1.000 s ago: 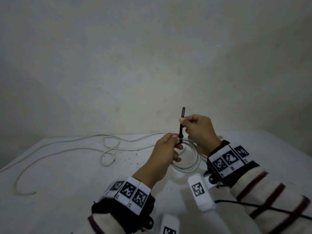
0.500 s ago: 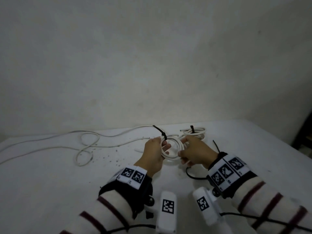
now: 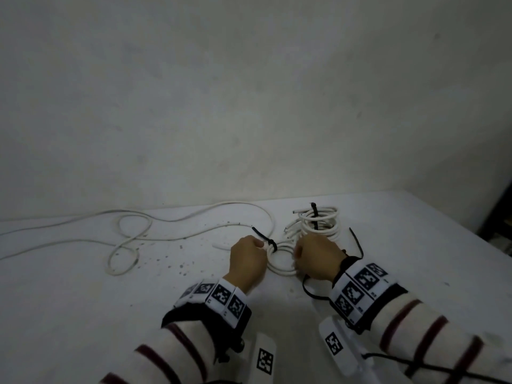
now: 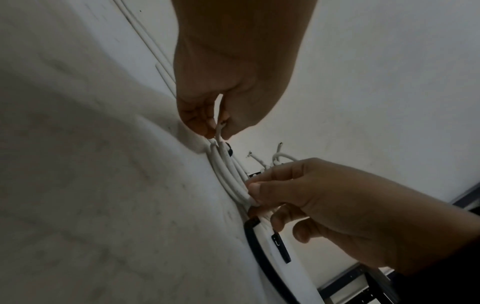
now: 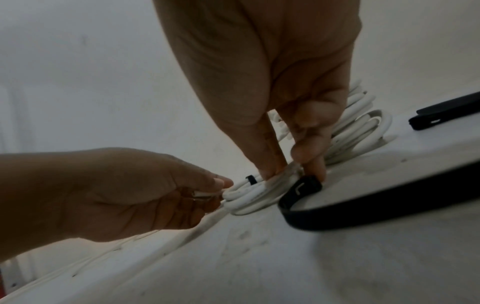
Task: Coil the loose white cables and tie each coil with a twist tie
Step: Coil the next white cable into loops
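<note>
I have the small white cable coil [image 3: 279,257] lying flat near the far edge of the surface [image 3: 83,300], my left hand [image 3: 246,260] pinching its loose end beside the black tie [image 3: 267,239], my right hand [image 3: 318,259] pinching the opposite side so the loops stay stacked

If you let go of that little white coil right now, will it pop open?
Probably not much: a black twist tie already cinches the small coil between the hands. The cable looks springy but bendy, holding round loops. Its free end, pinched by the left hand, might flop out.
</note>
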